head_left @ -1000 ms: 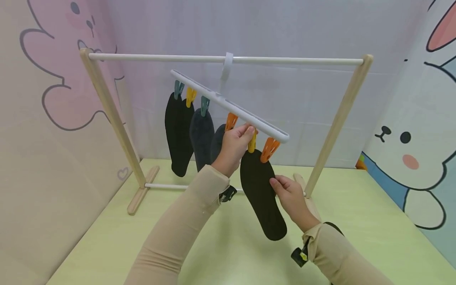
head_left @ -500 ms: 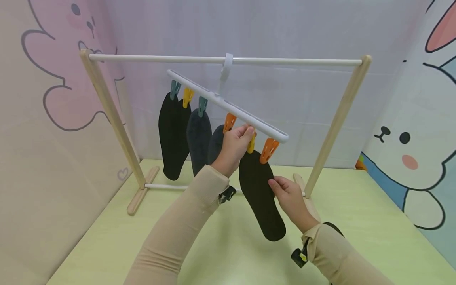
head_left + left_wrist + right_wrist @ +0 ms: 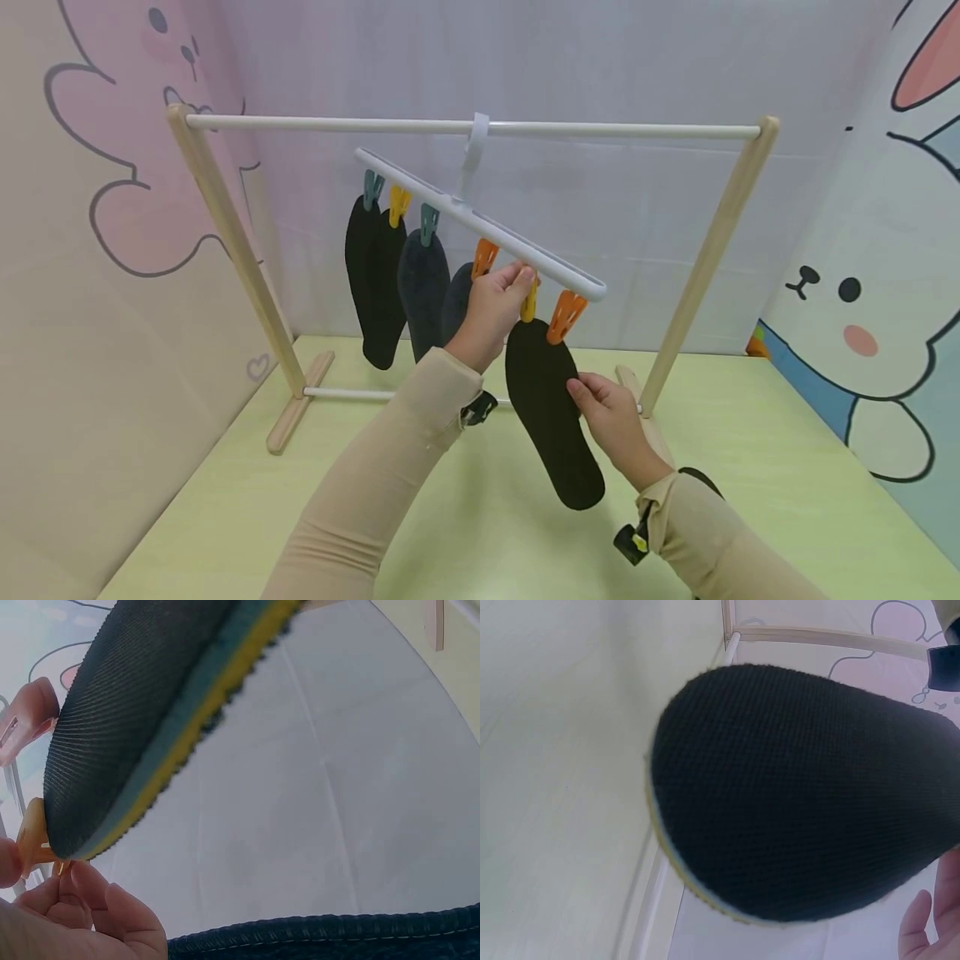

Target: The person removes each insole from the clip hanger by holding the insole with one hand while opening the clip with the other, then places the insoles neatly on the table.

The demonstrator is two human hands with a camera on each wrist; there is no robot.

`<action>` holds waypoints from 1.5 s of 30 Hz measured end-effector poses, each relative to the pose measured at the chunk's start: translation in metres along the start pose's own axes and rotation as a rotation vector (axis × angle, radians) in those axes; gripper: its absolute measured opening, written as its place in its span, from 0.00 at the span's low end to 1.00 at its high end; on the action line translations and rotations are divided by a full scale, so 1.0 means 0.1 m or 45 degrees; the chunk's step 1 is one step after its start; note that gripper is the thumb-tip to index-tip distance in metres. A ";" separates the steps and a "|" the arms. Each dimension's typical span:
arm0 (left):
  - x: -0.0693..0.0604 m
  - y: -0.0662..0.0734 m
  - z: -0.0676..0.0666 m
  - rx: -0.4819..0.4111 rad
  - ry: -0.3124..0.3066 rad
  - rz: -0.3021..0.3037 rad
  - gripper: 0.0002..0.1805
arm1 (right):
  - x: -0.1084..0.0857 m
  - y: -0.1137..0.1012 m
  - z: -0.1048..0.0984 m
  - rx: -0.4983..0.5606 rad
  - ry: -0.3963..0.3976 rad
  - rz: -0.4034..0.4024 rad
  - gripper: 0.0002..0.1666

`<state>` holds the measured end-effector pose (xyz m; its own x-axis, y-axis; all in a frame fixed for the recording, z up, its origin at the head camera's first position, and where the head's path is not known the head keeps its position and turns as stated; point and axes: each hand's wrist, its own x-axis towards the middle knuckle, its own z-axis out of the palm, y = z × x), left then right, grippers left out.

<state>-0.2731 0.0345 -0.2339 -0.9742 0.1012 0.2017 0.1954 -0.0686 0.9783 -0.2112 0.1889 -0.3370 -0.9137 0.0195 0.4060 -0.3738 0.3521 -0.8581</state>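
A black insole (image 3: 553, 417) hangs below the right end of a white clip hanger (image 3: 480, 221), tilted down to the right. My left hand (image 3: 487, 312) pinches a yellow clip (image 3: 529, 302) at the insole's upper end. In the left wrist view the clip (image 3: 33, 834) meets that end; whether it bites is unclear. My right hand (image 3: 615, 421) holds the insole's right edge between thumb and fingers. An orange clip (image 3: 566, 317) hangs by its top right corner. The right wrist view shows the insole's dark ribbed face (image 3: 795, 795) with a thin yellowish edge.
Black insoles (image 3: 375, 283) and dark grey-blue insoles (image 3: 423, 283) hang from clips on the hanger's left half. The hanger hooks over the white rail (image 3: 337, 124) of a wooden stand (image 3: 705, 275). Beneath is a pale green table (image 3: 210, 533); printed curtains stand around it.
The insoles on the hanger's left side swing left and then back right. Both hands keep nearly the same place and hold, and the insole between them shifts only slightly.
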 end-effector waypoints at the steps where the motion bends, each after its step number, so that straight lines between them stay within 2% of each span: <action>1: 0.00 0.00 0.00 0.004 0.002 -0.001 0.19 | 0.00 0.00 0.00 -0.002 0.004 -0.002 0.10; 8: 0.00 0.02 0.04 0.074 0.037 -0.022 0.16 | -0.02 -0.01 0.00 0.003 0.007 -0.014 0.10; 31: 0.00 0.05 0.04 0.068 0.058 -0.059 0.20 | -0.04 0.00 0.00 0.021 0.004 0.011 0.10; 37: 0.00 0.07 0.02 0.087 0.089 -0.051 0.18 | -0.04 0.00 -0.01 0.021 0.000 0.019 0.10; 45: -0.01 0.06 0.01 0.085 0.092 -0.035 0.18 | -0.06 -0.01 -0.01 -0.005 -0.009 0.050 0.11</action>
<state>-0.2708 0.0350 -0.2278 -0.9844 0.0302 0.1732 0.1733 0.0000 0.9849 -0.2054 0.1890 -0.3386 -0.9288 0.0265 0.3696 -0.3368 0.3551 -0.8720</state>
